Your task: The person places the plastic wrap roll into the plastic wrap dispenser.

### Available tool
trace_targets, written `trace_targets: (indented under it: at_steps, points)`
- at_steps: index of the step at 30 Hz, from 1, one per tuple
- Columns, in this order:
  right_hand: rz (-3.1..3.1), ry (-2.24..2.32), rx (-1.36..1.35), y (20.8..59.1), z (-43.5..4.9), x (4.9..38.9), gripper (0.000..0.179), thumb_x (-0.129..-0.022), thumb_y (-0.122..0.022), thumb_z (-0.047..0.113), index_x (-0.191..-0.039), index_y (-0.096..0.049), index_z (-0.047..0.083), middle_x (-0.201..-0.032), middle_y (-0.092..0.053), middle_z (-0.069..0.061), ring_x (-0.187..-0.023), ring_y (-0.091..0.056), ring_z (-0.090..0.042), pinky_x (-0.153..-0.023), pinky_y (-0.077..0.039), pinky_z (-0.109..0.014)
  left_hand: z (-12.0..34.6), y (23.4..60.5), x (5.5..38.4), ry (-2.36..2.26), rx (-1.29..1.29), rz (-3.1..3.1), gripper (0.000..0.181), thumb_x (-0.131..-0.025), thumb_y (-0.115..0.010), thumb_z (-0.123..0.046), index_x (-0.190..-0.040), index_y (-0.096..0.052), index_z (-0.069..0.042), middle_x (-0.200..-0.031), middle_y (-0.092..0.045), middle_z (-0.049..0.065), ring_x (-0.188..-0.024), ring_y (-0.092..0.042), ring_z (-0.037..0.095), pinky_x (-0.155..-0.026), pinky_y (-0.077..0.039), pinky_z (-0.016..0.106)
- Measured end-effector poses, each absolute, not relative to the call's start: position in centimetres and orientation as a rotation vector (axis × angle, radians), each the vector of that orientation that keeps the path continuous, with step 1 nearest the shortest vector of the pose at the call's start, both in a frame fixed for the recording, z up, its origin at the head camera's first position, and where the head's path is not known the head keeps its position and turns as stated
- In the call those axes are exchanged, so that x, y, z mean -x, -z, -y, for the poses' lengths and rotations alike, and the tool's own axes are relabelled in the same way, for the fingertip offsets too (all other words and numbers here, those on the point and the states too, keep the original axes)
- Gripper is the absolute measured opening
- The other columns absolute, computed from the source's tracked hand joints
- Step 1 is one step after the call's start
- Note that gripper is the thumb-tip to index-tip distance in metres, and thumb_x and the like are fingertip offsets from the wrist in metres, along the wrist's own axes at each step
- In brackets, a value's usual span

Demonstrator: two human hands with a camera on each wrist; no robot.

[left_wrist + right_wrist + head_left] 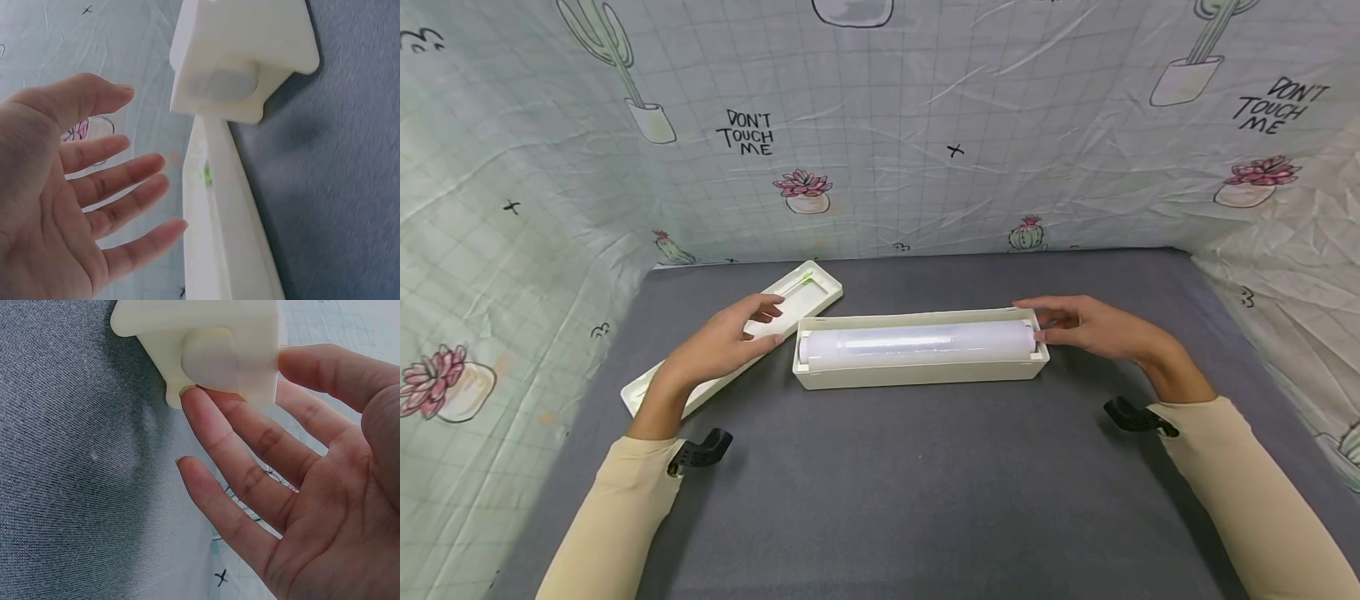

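Note:
A long cream-white cling film dispenser box (917, 375) sits on the grey tabletop with its top uncovered. Inside it lies a glossy roll of cling film (917, 343). My right hand (1086, 323) is at the box's right end, fingers extended; in the right wrist view the thumb and fingertips (197, 403) touch the end wall and corner. To the left, the long white lid (801, 304) lies slanted, with a small green piece (807, 280) in it. Above that lid hovers my left hand (722, 337), fingers spread and holding nothing, apart from the box in the left wrist view.
The grey tabletop (880, 492) spreads in front of the box. Behind and at both sides hangs a pale cloth (895, 183) printed with cacti and lettering. A black strap-like mount (700, 452) sits on each wrist.

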State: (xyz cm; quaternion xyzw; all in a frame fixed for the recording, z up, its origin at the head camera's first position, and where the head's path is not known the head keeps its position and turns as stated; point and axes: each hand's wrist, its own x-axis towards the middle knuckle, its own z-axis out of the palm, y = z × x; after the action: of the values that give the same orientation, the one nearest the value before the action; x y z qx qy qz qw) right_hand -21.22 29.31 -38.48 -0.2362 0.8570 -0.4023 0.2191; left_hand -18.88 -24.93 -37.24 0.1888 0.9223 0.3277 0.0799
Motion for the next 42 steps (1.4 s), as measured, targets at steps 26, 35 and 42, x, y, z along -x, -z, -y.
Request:
trace_targets:
  at_steps: [26, 35, 42]
  points:
    - [-2.354, 1.141, 0.666, 38.5, -29.4, 21.1, 0.057, -0.101, -0.064, 0.017, -0.154, -0.045, 0.011, -0.128, -0.067, -0.013, -0.112, -0.064, -0.024, -0.086, -0.051, -0.027, 29.9, 38.5, 20.5, -0.917, -0.504, -2.832, 0.069, -0.096, -0.07, -0.016, -0.153, -0.037, 0.0, -0.15, -0.04, 0.026, -0.139, -0.037, 0.046, -0.109, -0.029, 0.063]
    - [-2.358, 1.126, 0.643, 38.6, -29.5, 21.1, 0.059, -0.101, -0.064, 0.02, -0.155, -0.042, 0.012, -0.132, -0.065, -0.013, -0.115, -0.063, -0.024, -0.088, -0.052, -0.031, 31.1, 39.3, 20.8, -0.869, -0.451, -2.783, 0.071, -0.095, -0.07, -0.012, -0.154, -0.033, 0.004, -0.146, -0.042, 0.03, -0.133, -0.042, 0.047, -0.105, -0.036, 0.06]
    - [-2.361, 1.118, 0.641, 38.7, -29.4, 21.2, 0.059, -0.101, -0.064, 0.022, -0.156, -0.042, 0.013, -0.133, -0.064, -0.013, -0.117, -0.062, -0.026, -0.089, -0.052, -0.036, 31.7, 39.9, 20.9, -0.802, -0.396, -2.762, 0.073, -0.094, -0.067, -0.004, -0.154, -0.027, 0.009, -0.143, -0.042, 0.037, -0.131, -0.042, 0.051, -0.103, -0.036, 0.062]
